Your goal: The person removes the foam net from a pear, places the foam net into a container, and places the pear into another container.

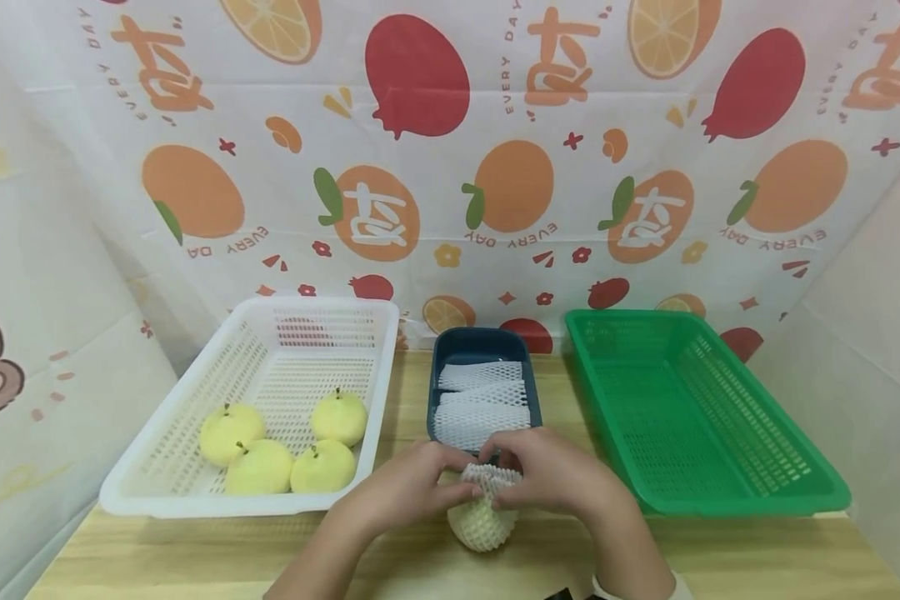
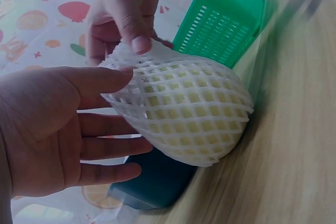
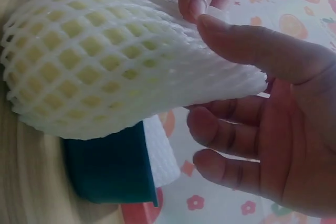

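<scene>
A pale yellow pear sits on the table inside a white foam net, whose loose upper end stands above the fruit. From the left side, my left hand pinches that end between thumb and fingers. My right hand pinches it from the opposite side, the thumb in front and fingers behind. In the right wrist view the fruit shows through the mesh. Directly behind the hands is a dark blue tray holding several flat foam nets.
To the left, a white plastic basket contains several yellow pears. A green plastic basket stands on the right. All rest on a wood-grain table. A fruit-printed cloth hangs behind.
</scene>
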Demonstrator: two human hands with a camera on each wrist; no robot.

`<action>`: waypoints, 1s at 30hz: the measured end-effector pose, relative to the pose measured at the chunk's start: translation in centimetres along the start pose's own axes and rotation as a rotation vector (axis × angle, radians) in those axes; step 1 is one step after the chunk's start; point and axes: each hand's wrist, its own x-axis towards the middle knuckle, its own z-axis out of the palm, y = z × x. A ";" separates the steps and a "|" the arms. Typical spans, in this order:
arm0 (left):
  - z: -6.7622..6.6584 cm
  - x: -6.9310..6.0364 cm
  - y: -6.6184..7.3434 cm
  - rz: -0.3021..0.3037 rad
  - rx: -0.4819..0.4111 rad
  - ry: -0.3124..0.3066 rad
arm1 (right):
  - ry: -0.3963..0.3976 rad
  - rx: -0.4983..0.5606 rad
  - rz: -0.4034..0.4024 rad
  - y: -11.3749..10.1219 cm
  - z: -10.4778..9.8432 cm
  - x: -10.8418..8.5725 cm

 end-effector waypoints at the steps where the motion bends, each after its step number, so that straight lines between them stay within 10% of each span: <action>1: 0.0 0.0 0.0 0.000 -0.004 -0.004 | -0.006 -0.002 0.005 0.0 0.0 -0.1; 30: -0.2 0.2 0.9 0.042 0.017 0.100 | 0.097 -0.032 -0.055 -0.5 -0.9 -0.6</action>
